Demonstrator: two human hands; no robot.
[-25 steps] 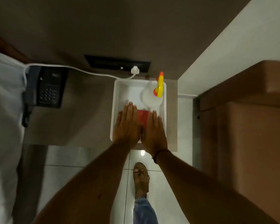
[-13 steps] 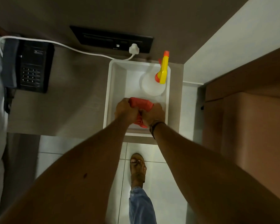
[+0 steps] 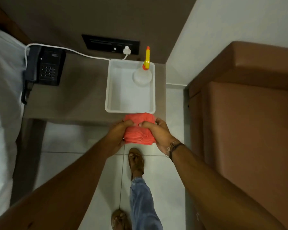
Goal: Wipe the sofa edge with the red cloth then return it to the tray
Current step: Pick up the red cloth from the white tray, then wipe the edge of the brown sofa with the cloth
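The folded red cloth (image 3: 138,130) is held between both hands, just in front of the near rim of the white tray (image 3: 108,90) and above the floor. My left hand (image 3: 118,133) grips its left side and my right hand (image 3: 158,133) grips its right side. The tray stands on a brown side table and holds a spray bottle (image 3: 142,75) with a yellow and orange head in its far right corner. The brown sofa (image 3: 249,123) fills the right side of the view, its near edge about a hand's width from my right hand.
A black telephone (image 3: 47,68) with a white cable sits on the side table's (image 3: 76,97) left part. A black wall socket panel (image 3: 110,44) is behind the tray. A white bed (image 3: 2,100) runs along the left. My sandalled feet stand on pale floor tiles (image 3: 70,140).
Both hands closed on the red cloth inside the tray, then lifted it out and drew it back over the tray's near rim toward me.
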